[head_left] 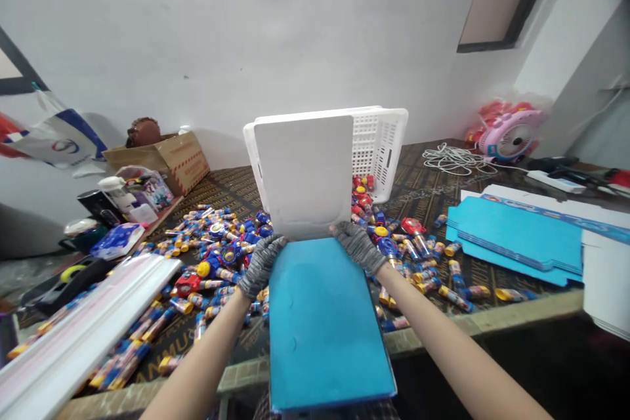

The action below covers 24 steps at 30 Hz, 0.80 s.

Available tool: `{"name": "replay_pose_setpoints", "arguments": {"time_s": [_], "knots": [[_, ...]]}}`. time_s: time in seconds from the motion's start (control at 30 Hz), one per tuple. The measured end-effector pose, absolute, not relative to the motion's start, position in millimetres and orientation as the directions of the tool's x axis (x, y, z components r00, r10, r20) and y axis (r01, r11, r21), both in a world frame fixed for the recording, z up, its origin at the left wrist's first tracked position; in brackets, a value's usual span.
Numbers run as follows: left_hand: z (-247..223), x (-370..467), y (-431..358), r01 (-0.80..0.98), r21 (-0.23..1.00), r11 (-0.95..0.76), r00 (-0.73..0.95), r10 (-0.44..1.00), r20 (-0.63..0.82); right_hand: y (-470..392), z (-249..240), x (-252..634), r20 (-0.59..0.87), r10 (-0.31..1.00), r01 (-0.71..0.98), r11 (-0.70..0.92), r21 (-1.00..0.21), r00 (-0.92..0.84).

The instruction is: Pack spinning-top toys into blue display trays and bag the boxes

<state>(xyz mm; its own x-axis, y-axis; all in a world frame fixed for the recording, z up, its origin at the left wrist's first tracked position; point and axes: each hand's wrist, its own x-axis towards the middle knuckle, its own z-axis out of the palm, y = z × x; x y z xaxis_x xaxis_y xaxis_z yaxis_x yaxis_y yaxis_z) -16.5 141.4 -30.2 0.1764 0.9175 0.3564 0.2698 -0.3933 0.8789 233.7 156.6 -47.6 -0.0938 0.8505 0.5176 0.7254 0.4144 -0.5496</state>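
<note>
A blue cardboard box [325, 328] is in the middle, close to my body, its blue face towards me. Beyond its far edge a plain grey-white cardboard panel [308, 170] stands upright; it looks joined to the box along a fold. My left hand [263, 264], in a grey striped glove, grips the left end of this fold. At the right end my right hand [358, 246], gloved alike, holds the cardboard with its fingers on the panel's lower corner. Small toy tubes with blue and yellow ends [423, 269] lie loosely around both hands.
Behind the panel a white plastic basket [394, 151] tips towards me, with red toys [361, 193] at its mouth. Flat blue cardboard sheets [516, 236] are stacked at right. White strips [88, 328] lie at left. Further back are a brown carton [182, 164], a white cable [455, 159] and a pink fan [514, 134].
</note>
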Motion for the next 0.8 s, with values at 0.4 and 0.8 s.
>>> {"name": "replay_pose_setpoints", "arguments": {"time_s": [0.4,0.8], "knots": [[-61.9,13.4,138.7,0.825,0.308,-0.474,0.491,0.871,0.024,112.3,-42.7,198.3,0.154,0.9,0.912,0.396,0.107,-0.409],[-66.4,-32.3,74.2,0.876,0.391,-0.283,0.202,0.951,0.236,58.7,-70.4,235.2,0.573,0.818,0.949,0.218,-0.226,-0.052]]}}
